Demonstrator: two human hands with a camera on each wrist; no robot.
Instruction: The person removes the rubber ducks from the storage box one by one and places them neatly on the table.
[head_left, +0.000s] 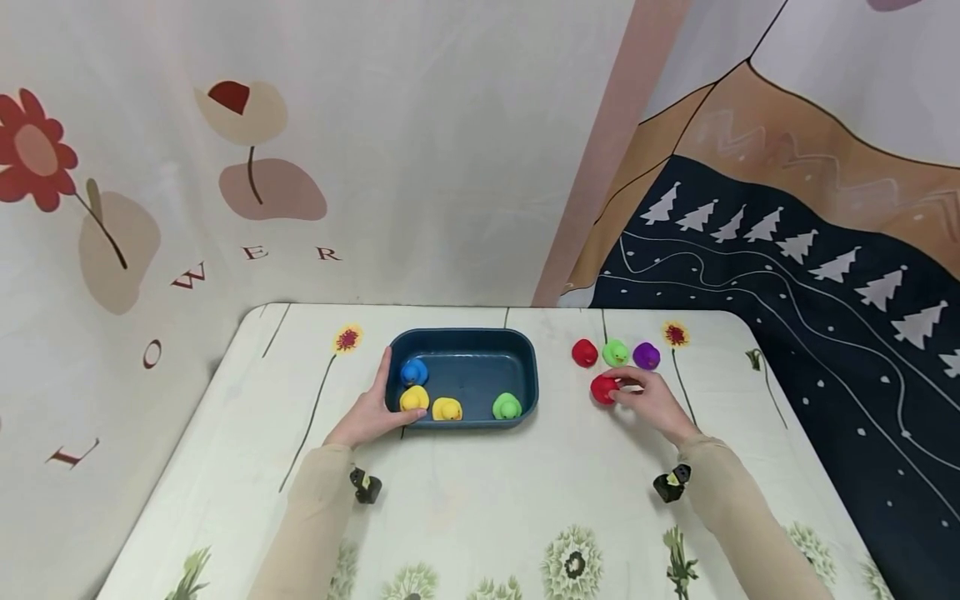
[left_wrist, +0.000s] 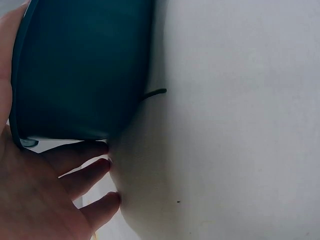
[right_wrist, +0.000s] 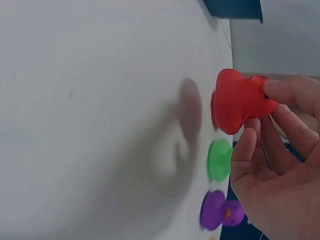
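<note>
My right hand [head_left: 651, 402] pinches a red rubber duck [right_wrist: 237, 100] between thumb and fingertips, raised over the table, its shadow falling on the cloth. Just behind it stand another red duck [head_left: 585, 352], a green duck [head_left: 616, 352] and a purple duck [head_left: 647, 356] in a row. My left hand [head_left: 369, 414] rests at the near left corner of a dark blue tray [head_left: 462, 423]. Its thumb lies along the front rim, while the extended fingers touch the left side and the cloth. Inside the tray are a blue duck [head_left: 414, 372], two yellow ducks [head_left: 447, 409] and a green duck [head_left: 507, 407].
A white flowered cloth [head_left: 480, 500] covers the table. Behind it hangs a pale printed curtain [head_left: 450, 167], with a dark tree-patterned cloth [head_left: 750, 250] at the right. Each wrist carries a small black camera [head_left: 366, 485].
</note>
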